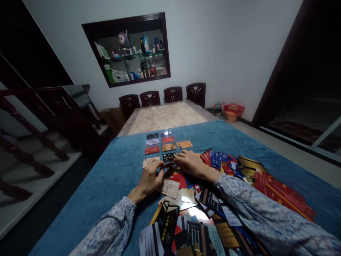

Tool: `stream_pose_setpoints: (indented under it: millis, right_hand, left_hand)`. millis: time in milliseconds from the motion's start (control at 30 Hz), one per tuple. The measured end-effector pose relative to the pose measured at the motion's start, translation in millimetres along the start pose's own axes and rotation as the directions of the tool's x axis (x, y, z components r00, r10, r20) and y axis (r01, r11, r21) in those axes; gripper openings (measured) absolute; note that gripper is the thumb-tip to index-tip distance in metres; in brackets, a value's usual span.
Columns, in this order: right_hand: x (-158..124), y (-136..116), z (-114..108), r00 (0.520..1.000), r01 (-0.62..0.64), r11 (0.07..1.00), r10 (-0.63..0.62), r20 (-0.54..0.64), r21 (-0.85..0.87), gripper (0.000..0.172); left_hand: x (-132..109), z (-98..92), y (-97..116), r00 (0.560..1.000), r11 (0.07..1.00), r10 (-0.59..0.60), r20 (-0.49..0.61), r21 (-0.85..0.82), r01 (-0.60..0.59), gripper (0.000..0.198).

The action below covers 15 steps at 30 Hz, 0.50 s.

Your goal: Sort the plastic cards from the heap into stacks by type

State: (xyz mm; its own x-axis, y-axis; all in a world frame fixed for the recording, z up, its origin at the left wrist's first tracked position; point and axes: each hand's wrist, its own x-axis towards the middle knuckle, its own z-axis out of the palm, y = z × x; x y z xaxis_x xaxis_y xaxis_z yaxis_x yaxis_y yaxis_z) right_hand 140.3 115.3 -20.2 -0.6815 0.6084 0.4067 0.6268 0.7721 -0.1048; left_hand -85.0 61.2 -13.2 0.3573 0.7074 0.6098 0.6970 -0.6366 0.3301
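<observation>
Both of my hands meet over a blue cloth, fingers closed on opposite ends of one dark-looking plastic card (168, 164), seen nearly edge-on. My left hand (152, 176) pinches its left end; my right hand (189, 163) has its right end. Just beyond lies a black VIP card (169, 156), and a pale card (149, 162) is partly behind my left fingers. Farther off, cards lie in two columns, among them a red card (152, 150) and a gold card (168, 147). An orange card (184, 144) sits to their right. Below my hands spreads a loose heap of mixed cards (207, 199).
The blue cloth (119, 160) covers the near part of a long marble-patterned table (165, 115). Red cards (282, 193) fan out at the right. Dark chairs (173, 94) stand at the far end, and a wooden railing (32, 138) runs along the left.
</observation>
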Motion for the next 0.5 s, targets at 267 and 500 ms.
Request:
stream_pose_setpoints:
  millis: [267, 500]
  right_hand:
    - [13.1, -5.4, 0.2, 0.999, -0.007, 1.000, 0.007, 0.040, 0.000, 0.010]
    - [13.9, -3.5, 6.4, 0.998, 0.031, 0.999, -0.032, -0.059, -0.011, 0.010]
  left_hand:
    - [-13.3, 1.3, -14.3, 0.996, 0.996, -0.084, 0.006, -0.012, 0.084, 0.019]
    - [-15.8, 5.1, -21.2, 0.988, 0.990, -0.142, 0.054, -0.003, 0.143, 0.018]
